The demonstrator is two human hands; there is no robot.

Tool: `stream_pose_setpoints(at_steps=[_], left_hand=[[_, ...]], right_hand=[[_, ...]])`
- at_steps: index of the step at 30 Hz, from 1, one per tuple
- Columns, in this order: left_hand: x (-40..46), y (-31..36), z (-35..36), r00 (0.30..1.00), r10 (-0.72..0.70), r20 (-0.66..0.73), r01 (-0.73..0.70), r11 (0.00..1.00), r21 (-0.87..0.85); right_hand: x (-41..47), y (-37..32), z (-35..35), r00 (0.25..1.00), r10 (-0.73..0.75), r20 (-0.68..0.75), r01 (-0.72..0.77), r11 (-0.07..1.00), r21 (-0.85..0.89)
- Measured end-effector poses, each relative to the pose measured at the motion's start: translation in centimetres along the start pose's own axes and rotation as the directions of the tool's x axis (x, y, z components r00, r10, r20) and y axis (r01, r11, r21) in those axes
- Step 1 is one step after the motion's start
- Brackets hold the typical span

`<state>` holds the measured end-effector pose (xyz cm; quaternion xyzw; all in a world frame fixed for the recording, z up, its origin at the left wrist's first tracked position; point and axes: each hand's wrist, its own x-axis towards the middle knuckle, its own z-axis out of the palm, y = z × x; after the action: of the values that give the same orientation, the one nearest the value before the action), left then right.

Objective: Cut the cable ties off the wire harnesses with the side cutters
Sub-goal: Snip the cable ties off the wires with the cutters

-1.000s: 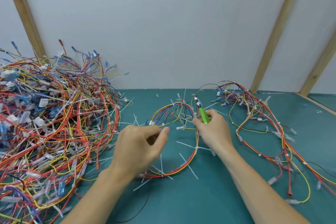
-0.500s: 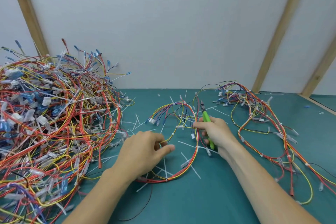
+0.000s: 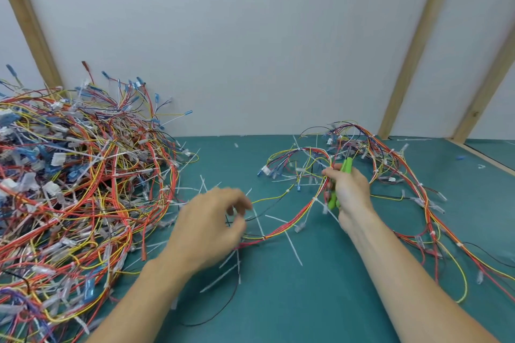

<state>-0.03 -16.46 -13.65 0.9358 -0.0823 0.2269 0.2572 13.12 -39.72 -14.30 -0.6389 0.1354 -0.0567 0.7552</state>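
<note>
No readable writing or brand shows anywhere, and nothing on the teal table [image 3: 320,301] serves as a container; the wires lie loose on its surface.

The right hand [image 3: 349,192] grips the green-handled side cutters [image 3: 338,184], its fingers curled round the handles. The tool's tip points away from the person and sits in among the wires of the harness [image 3: 301,217] being worked on — a red, yellow and blue loop lying between the two hands. Whether the blades touch a tie cannot be told.

The left hand [image 3: 207,227] is blurred; its fingers are bent over the near end of that loop, thumb and forefinger close together, but whether they pinch a wire cannot be told.

Cut white cable ties [image 3: 294,248] lie scattered on the table around and under the loop. A large heap of harnesses [image 3: 75,189] fills the left side, and another harness [image 3: 412,189] trails off to the right — both apart from the hands.
</note>
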Motion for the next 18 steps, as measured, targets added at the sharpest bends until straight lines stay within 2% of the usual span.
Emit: stream_pose_setpoints(at_steps=[2, 4, 6, 8, 9, 11, 12, 13, 15, 17, 18], left_hand=[[-0.1, -0.5, 0.5, 0.982, 0.009, 0.191, -0.028, 0.995, 0.098], [-0.1, -1.2, 0.5, 0.962, 0.002, 0.274, -0.039, 0.991, 0.130], [0.0, -1.8, 0.7, 0.953, 0.007, 0.303, -0.072, 0.976, 0.204], [0.2, -2.1, 1.0, 0.966, 0.024, 0.258, -0.091, 0.964, 0.250], [0.2, -2.1, 1.0, 0.978, 0.031, 0.204, -0.082, 0.966, 0.247], [0.4, -2.2, 1.0, 0.997, 0.046, 0.064, -0.059, 0.973, 0.222], [0.5, -2.3, 0.9, 0.998, 0.051, -0.020, -0.046, 0.978, 0.201], [0.6, -2.3, 0.8, 0.993, 0.058, -0.102, -0.040, 0.984, 0.174], [0.6, -2.1, 0.7, 0.967, 0.084, -0.240, -0.058, 0.992, 0.114], [0.7, -1.9, 0.7, 0.943, 0.106, -0.317, -0.085, 0.993, 0.080], [0.7, -1.9, 0.6, 0.937, 0.103, -0.333, -0.080, 0.993, 0.082]], right_hand=[[0.4, 0.3, -0.1, 0.998, -0.042, -0.048, 0.041, 0.999, -0.010], [0.5, 0.7, 0.1, 0.995, -0.064, -0.073, 0.061, 0.997, -0.053], [0.4, 1.0, 0.2, 0.979, -0.168, -0.119, 0.131, 0.954, -0.270], [-0.3, 1.0, 0.3, 0.918, -0.375, -0.130, 0.252, 0.803, -0.540], [-0.9, 0.8, 0.4, 0.861, -0.498, -0.107, 0.350, 0.730, -0.587], [-2.4, 0.1, 1.0, 0.754, -0.657, -0.012, 0.557, 0.649, -0.518], [-3.2, -0.2, 1.4, 0.727, -0.684, 0.059, 0.633, 0.633, -0.446], [-4.2, -0.4, 2.0, 0.720, -0.677, 0.153, 0.676, 0.633, -0.378], [-6.0, -0.6, 3.1, 0.716, -0.570, 0.403, 0.686, 0.681, -0.256], [-7.1, -0.4, 3.9, 0.672, -0.387, 0.631, 0.648, 0.720, -0.248], [-7.2, -0.2, 3.9, 0.646, -0.306, 0.700, 0.646, 0.707, -0.287]])
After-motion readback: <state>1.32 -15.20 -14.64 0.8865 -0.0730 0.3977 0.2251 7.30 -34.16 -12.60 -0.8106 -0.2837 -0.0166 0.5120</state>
